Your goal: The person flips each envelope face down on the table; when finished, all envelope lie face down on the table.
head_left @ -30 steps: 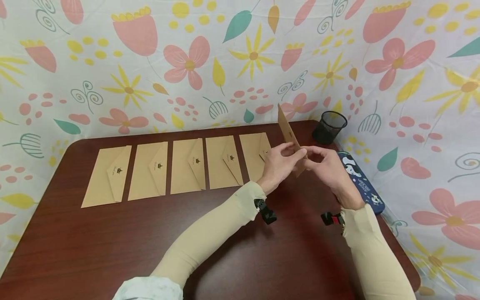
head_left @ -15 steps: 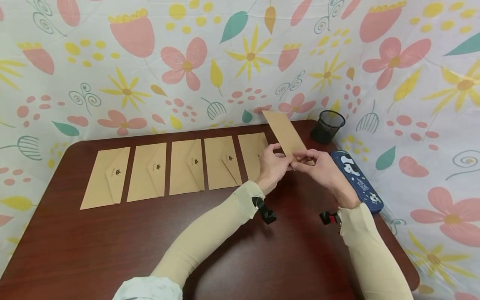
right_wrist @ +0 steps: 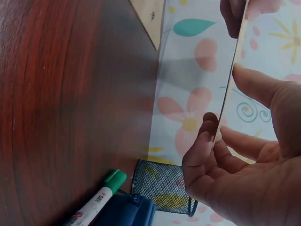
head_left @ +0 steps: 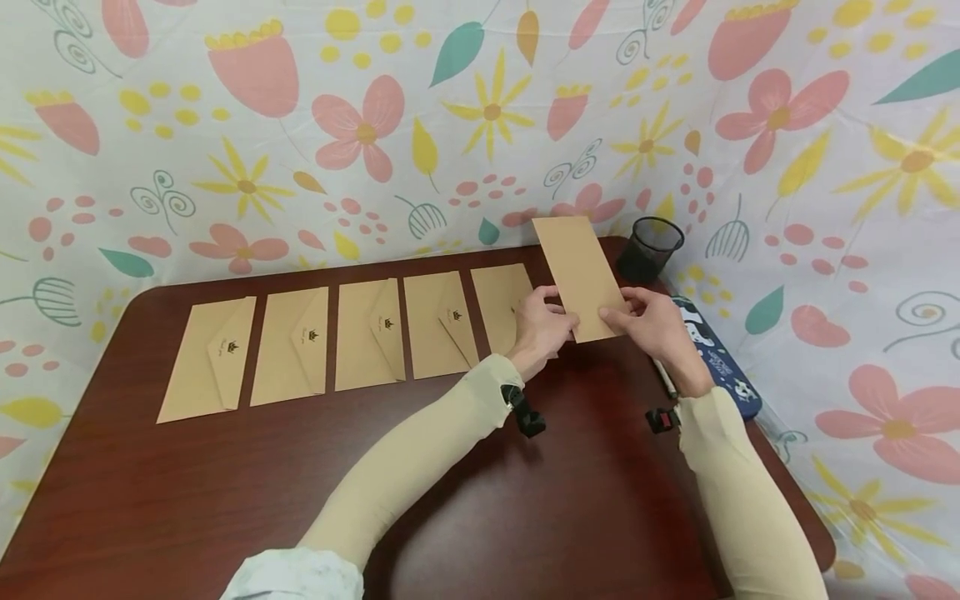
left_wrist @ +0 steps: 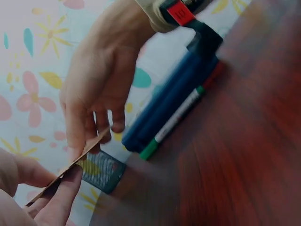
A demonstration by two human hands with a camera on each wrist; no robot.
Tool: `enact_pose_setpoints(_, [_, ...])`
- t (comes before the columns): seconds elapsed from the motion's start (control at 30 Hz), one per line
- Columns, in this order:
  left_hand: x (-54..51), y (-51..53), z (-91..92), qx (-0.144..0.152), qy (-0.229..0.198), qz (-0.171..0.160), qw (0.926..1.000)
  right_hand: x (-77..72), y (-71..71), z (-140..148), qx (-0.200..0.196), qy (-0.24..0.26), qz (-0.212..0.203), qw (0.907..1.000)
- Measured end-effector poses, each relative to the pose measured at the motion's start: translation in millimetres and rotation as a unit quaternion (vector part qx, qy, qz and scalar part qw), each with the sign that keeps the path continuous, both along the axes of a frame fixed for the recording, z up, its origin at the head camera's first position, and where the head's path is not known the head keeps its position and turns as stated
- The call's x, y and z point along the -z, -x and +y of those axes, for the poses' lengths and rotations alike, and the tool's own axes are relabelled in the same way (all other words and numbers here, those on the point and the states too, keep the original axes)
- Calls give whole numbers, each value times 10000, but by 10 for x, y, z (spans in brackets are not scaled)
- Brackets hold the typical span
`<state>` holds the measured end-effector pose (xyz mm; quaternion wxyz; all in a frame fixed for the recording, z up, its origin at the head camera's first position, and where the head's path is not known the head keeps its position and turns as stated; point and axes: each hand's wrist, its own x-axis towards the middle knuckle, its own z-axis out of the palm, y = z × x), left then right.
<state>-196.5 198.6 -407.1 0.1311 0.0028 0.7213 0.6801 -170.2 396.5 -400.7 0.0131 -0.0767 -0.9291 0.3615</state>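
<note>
A plain brown envelope (head_left: pixel 577 271) is held up above the back right of the table, its unprinted side towards me. My left hand (head_left: pixel 538 330) pinches its lower left edge, and my right hand (head_left: pixel 654 327) pinches the lower right. Edge-on in the right wrist view, the envelope (right_wrist: pixel 229 80) runs between thumb and fingers. The left wrist view shows the left fingers (left_wrist: pixel 66 190) on one edge, the other hand (left_wrist: pixel 99 70) opposite. Several brown envelopes with a crown print lie in a row to the left; the nearest envelope (head_left: pixel 495 304) is partly covered by my left hand.
A black mesh pen cup (head_left: pixel 649 248) stands at the back right corner. Beside it lie a dark blue pencil case (head_left: pixel 720 362) with a panda picture and a white marker (right_wrist: pixel 96 205) with a green cap. A flower-patterned cloth (head_left: pixel 360 133) hangs behind the table.
The held envelope has turned from nearly edge-on to show its broad plain face. The right hand has shifted to its right edge, and the hands are farther apart.
</note>
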Motion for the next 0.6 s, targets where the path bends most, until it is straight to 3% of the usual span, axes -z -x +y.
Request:
enact_pose_setpoints(0.1, [96,99,13,309,387,54,9988,17,19,0,42,-144,-8,9999])
enact_pose_setpoints(0.2, [397,324,144,450,1050,308,9930,26,40,6,74,-324,-39,9994])
enact_pose_setpoints(0.3, [531,455,220,513,1491,349,9869,70,92,16,45,-548,-84,9985])
enact_pose_setpoints(0.33, [564,494,246,511,1607,356,9850,89,113,16,38,-638,-94,9979])
enact_pose_setpoints(0.37, [511,490,241,572,1647,245,9844,108,134,21,31,-704,-117,9974])
enact_pose_setpoints(0.43, [506,520,268,657,1814,149,9811,152,179,28,69,-827,-180,9964])
enact_pose_setpoints(0.6, [724,719,437,710,2456,57,9668,300,313,86,400,-923,-513,9936])
